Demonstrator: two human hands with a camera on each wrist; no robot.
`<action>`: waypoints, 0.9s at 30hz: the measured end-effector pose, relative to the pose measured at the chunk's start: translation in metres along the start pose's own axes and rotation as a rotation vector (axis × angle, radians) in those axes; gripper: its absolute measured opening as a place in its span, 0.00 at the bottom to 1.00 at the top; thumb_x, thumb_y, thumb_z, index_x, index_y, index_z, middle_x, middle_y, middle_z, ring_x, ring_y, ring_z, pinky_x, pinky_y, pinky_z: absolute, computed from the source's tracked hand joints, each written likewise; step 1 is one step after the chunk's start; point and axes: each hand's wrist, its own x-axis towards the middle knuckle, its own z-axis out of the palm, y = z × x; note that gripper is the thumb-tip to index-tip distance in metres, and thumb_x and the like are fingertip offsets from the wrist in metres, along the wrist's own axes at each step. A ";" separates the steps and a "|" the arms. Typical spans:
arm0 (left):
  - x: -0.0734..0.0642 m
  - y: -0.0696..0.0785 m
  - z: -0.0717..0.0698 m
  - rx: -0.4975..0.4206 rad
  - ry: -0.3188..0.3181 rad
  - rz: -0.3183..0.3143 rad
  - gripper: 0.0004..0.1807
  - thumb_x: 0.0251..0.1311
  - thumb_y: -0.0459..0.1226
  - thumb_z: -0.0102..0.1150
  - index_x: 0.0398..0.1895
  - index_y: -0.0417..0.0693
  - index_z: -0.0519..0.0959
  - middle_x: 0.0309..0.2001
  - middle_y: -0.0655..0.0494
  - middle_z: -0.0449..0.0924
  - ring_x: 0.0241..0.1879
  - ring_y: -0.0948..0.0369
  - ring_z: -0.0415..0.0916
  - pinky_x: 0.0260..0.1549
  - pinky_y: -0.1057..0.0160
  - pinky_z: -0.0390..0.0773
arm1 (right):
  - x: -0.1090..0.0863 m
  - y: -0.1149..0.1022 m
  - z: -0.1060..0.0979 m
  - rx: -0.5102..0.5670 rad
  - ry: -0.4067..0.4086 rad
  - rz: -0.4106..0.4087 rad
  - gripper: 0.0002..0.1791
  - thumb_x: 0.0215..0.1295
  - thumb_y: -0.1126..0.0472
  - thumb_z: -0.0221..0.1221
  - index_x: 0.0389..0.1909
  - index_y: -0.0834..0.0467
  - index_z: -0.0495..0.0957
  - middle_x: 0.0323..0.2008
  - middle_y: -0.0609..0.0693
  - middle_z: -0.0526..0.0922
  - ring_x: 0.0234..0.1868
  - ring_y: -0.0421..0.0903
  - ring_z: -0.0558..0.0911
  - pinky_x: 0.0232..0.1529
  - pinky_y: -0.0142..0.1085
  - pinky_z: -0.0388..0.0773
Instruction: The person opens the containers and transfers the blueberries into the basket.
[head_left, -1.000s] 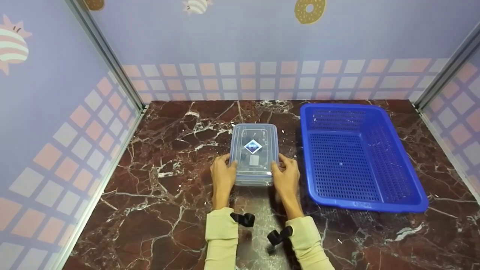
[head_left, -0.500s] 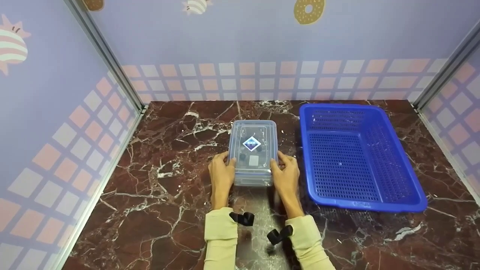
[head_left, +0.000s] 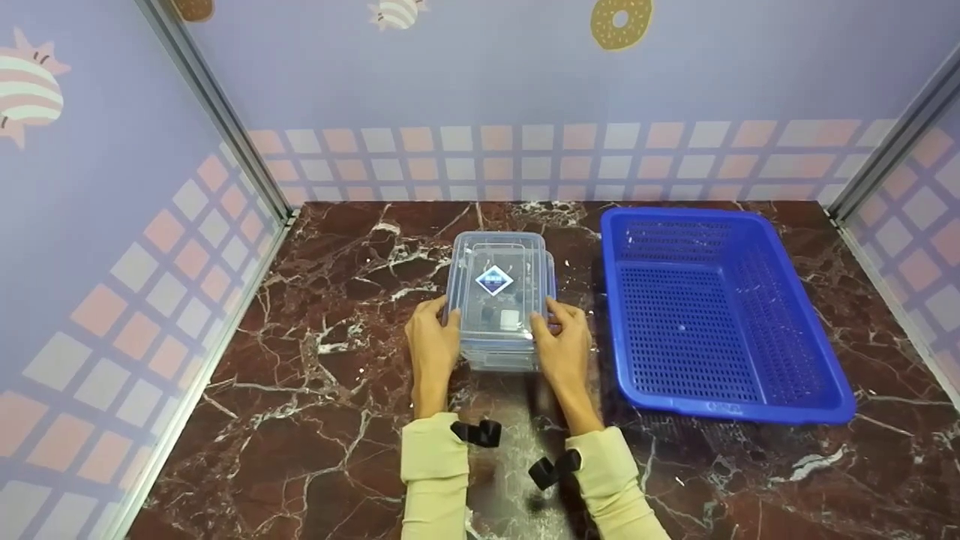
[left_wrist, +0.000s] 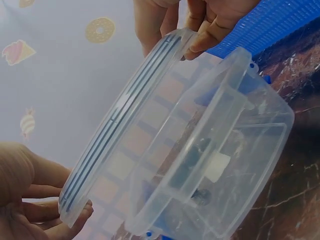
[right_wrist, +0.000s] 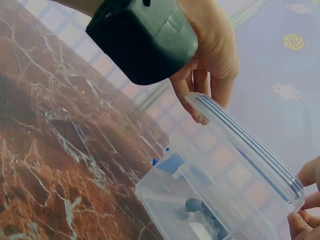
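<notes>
My left hand (head_left: 433,341) and right hand (head_left: 564,345) pinch the two long sides of a clear plastic lid (head_left: 495,255), which carries a blue diamond sticker (head_left: 494,280). In the left wrist view the lid's dark-striped rim shows edge on, raised apart from the clear food container (left_wrist: 270,150) below it. That container stands on the marble table and has blue clips (left_wrist: 266,79) at its rim. Inside are a white block (left_wrist: 218,166) and small dark round pieces (right_wrist: 192,204). Thumbs lie on top of the lid, other fingers at its edge.
To the right of the hands stands a blue perforated plastic basket (head_left: 613,330). Patterned panels (head_left: 450,82) close off the back and both sides of the dark marble tabletop (head_left: 285,420). Small black cameras (head_left: 480,433) are strapped to both wrists.
The lid has come up off the container and shifted slightly left and away, with both hands following it. The container's right rim now shows beside the lid. The basket has not moved.
</notes>
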 end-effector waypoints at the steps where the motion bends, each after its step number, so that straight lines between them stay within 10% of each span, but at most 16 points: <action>1: 0.000 0.000 -0.002 0.000 0.002 0.000 0.17 0.56 0.32 0.62 0.49 0.34 0.81 0.49 0.42 0.81 0.52 0.46 0.77 0.57 0.53 0.72 | -0.001 -0.001 0.001 0.004 -0.005 -0.005 0.22 0.59 0.62 0.62 0.54 0.66 0.78 0.48 0.61 0.78 0.39 0.54 0.82 0.42 0.43 0.80; 27: 0.015 -0.024 -0.047 0.054 0.044 -0.048 0.17 0.58 0.31 0.58 0.50 0.34 0.80 0.54 0.39 0.78 0.56 0.43 0.74 0.61 0.50 0.68 | -0.022 -0.025 0.038 0.135 -0.168 -0.023 0.25 0.58 0.64 0.63 0.57 0.69 0.75 0.50 0.62 0.76 0.41 0.53 0.82 0.43 0.40 0.82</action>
